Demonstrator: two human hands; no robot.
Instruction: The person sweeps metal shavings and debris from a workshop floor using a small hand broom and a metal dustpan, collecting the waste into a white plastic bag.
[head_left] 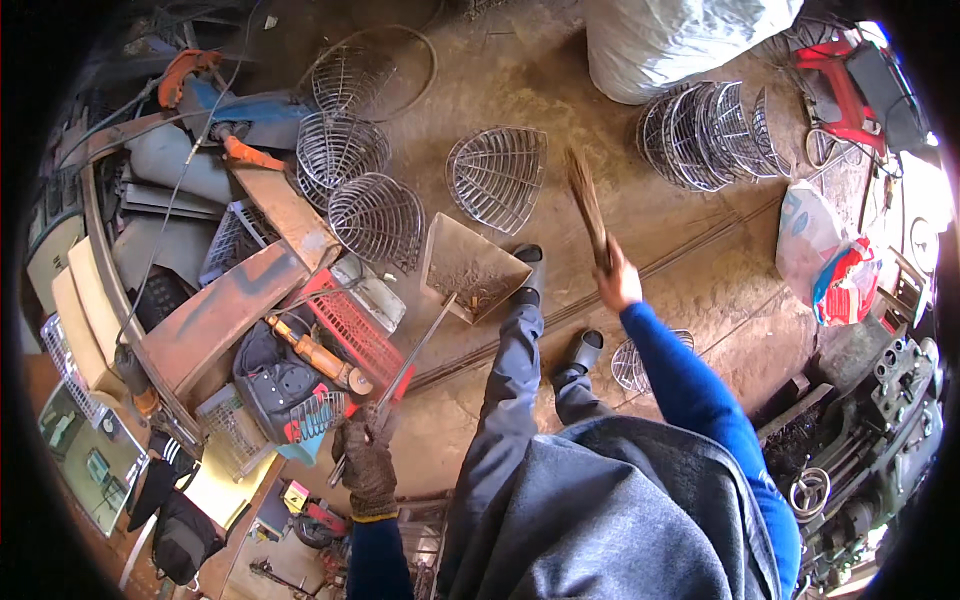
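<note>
My left hand (368, 468), in a dark knitted work glove, is closed on the long thin handle of a dustpan (446, 246). The pan rests on the floor by my left foot, with dark debris in it. Held out over the floor to the right, a straw broom (584, 200) is gripped in my bare right hand (620, 285). Its bristles point forward and away from the pan. A curved wire basket (497, 180) lies just beyond the dustpan.
More wire baskets (375, 215) lie at the left, and a stack of them (708, 135) stands at far right near a large white sack (680, 50). A cluttered bench with a rusty steel beam (220, 305) flanks my left. Machinery (860, 440) stands at right.
</note>
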